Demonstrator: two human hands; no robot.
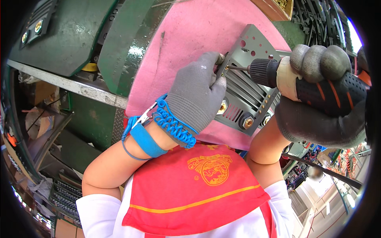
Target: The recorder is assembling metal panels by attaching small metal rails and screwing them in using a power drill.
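Observation:
A grey slotted metal panel [258, 45] with round holes lies tilted on the pink mat. My left hand [192, 93], in a grey glove, closes its thumb and fingertips on the panel's left edge, beside a narrow strip with small brass-coloured screws. In my gloved right hand [317, 127] is a black power screwdriver [286, 75], held sideways with its bit pointing left. The bit tip meets a small screw [226, 68] on that strip, close to my left fingertips. Large brass nut fittings [247, 122] sit along the panel's near edge.
The pink mat [190, 27] covers the work surface under the panel. Left of it are dark green boards [75, 33] and a metal rail [75, 81]. A box of small brass parts [278, 10] stands at the far right, near piled black parts [319, 23]. A blue coiled wrist cord [170, 123] circles my left wrist.

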